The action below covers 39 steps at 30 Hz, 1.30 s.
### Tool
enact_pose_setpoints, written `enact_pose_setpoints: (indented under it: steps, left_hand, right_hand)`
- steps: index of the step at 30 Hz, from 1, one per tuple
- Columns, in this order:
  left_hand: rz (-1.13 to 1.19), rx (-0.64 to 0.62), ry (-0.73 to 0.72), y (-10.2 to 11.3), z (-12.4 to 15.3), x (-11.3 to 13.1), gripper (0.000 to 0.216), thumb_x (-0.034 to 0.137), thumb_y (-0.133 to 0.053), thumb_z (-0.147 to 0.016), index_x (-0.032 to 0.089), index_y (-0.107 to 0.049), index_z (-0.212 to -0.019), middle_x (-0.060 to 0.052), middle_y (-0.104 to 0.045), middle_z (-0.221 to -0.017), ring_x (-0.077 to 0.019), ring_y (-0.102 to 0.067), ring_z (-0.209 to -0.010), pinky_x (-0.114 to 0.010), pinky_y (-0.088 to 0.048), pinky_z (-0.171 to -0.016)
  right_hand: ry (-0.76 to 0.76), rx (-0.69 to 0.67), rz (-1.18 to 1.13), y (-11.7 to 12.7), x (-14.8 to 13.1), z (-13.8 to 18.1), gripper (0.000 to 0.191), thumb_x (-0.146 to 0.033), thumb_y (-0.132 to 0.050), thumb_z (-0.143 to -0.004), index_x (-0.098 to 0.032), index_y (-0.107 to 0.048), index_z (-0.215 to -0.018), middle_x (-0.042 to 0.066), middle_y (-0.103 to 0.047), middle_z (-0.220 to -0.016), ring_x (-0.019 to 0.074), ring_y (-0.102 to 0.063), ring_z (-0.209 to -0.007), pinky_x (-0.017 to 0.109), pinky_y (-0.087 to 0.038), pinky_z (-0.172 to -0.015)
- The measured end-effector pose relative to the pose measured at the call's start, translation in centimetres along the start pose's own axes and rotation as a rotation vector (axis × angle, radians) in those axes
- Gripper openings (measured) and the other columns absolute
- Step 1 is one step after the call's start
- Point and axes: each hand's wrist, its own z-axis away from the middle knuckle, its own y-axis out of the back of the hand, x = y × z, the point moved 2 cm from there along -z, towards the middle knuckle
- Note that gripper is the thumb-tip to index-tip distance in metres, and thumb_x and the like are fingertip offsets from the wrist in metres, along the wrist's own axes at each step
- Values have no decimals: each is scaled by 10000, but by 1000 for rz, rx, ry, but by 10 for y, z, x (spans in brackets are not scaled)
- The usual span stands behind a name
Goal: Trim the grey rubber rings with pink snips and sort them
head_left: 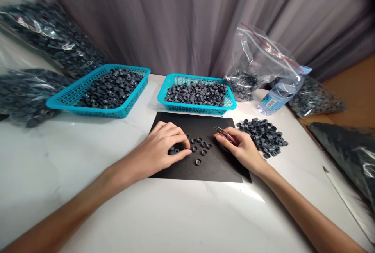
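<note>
A black mat [202,169] lies on the white table, and several small dark grey rings [201,146] are scattered on it. My left hand [164,145] rests on the mat with its fingers curled over a few of the rings [173,151]. My right hand [238,143] lies on the mat's right side and is closed on a small pair of tweezers [224,134], whose tips point left toward the rings. A loose heap of the same rings [262,136] sits just right of my right hand.
Two turquoise baskets [70,97] [193,106] full of rings stand behind the mat. Clear bags of rings lie at the far left [43,38] and back right [252,69]. A water bottle [278,95] lies at the right. A grey curtain hangs behind.
</note>
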Motion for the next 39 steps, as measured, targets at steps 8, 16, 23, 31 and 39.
enact_pose_setpoints:
  steps: [8, 16, 23, 31, 39]
  left_hand:
    - [34, -96, -10, 4, 3, 1, 292, 527, -748, -864, 317, -741, -1068, -5, -689, -1141, -248, -559, -1091, -386, -364, -981]
    - [-83, -107, 1, 10, 5, -16, 269, 497, -727, -875, 264, -705, -1008, -18, -674, -1101, -255, -548, -1048, -400, -349, -967]
    - [-112, -84, -86, 9, 0, -7, 131, 343, -653, -935, 225, -659, -878, -4, -697, -995, -220, -564, -963, -369, -359, -893]
    - [-16, -96, -119, 11, 0, -6, 166, 409, -657, -972, 249, -692, -1001, 22, -725, -1041, -196, -599, -1000, -331, -376, -920]
    - [-31, -110, -91, 9, 2, -8, 103, 318, -663, -952, 248, -714, -1007, 5, -718, -1004, -208, -595, -994, -334, -401, -898]
  right_hand:
    - [-12, 16, -38, -2, 2, 0, 310, -490, -632, -964, -193, -718, -989, 43, -722, -932, 184, -615, -788, 288, -456, -710]
    - [-30, 31, -78, -2, 3, 0, 290, -480, -639, -960, -215, -707, -1056, 57, -763, -1074, 231, -693, -935, 326, -502, -828]
    - [-26, 20, -72, -3, 3, 1, 291, -486, -639, -958, -214, -704, -1039, 56, -767, -1073, 226, -692, -909, 323, -499, -805]
    - [-9, 19, -43, -3, 2, 0, 282, -474, -628, -965, -211, -706, -1028, 58, -767, -1042, 223, -683, -887, 320, -494, -787]
    - [-12, 9, -30, -3, 2, 1, 286, -480, -623, -969, -212, -704, -1029, 55, -766, -1047, 220, -679, -878, 315, -490, -778]
